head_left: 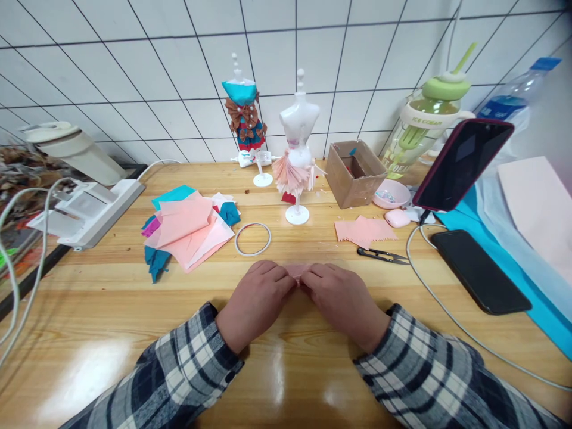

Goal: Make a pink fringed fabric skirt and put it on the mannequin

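Between my two hands a small strip of pink crepe paper (297,270) lies at the middle of the table, mostly covered by my fingers. My left hand (261,298) is closed on its left end, and my right hand (335,295) pinches the right end. The fingertips nearly meet. Beyond them stands a small white dress form (300,128) with a pleated pink paper skirt (290,176) around its lower part. A silver ring (252,255) lies just past my left hand. Black thread snips (382,256) and cut pink paper pieces (364,230) are beyond my right hand.
A pile of coloured paper (192,232) is at left, near a white power strip (96,217). Behind stand a second, dressed form (243,113) and a cardboard box (355,173). To the right are a cup (420,125), a propped phone (462,164), a flat phone (481,271) and a cable (440,319).
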Tool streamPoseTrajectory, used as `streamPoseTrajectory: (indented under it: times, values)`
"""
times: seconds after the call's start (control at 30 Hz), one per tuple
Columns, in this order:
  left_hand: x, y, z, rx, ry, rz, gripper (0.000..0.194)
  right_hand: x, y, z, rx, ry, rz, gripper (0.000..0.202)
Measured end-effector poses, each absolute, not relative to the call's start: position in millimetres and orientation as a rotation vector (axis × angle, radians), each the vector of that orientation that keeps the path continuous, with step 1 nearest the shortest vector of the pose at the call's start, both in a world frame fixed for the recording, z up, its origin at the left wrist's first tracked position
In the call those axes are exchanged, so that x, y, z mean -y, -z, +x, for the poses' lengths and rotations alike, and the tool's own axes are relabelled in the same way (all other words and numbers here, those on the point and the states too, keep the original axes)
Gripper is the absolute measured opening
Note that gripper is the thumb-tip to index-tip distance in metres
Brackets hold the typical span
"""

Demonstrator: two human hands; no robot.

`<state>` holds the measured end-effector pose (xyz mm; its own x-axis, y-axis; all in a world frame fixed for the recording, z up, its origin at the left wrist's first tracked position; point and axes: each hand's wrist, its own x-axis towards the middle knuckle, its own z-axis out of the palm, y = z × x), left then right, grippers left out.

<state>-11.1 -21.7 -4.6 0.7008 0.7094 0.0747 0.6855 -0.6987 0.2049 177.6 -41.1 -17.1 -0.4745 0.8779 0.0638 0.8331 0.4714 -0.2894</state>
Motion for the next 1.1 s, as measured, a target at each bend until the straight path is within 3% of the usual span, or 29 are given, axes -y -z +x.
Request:
streamPoseTrajectory:
  times: [1.1]
  values:
    - [21.0, 4.5, -9.4, -1.143, -0.238, 2.699, 0.016, 40.6, 18.0, 177.7, 2.515, -0.284, -1.45, 0.015]
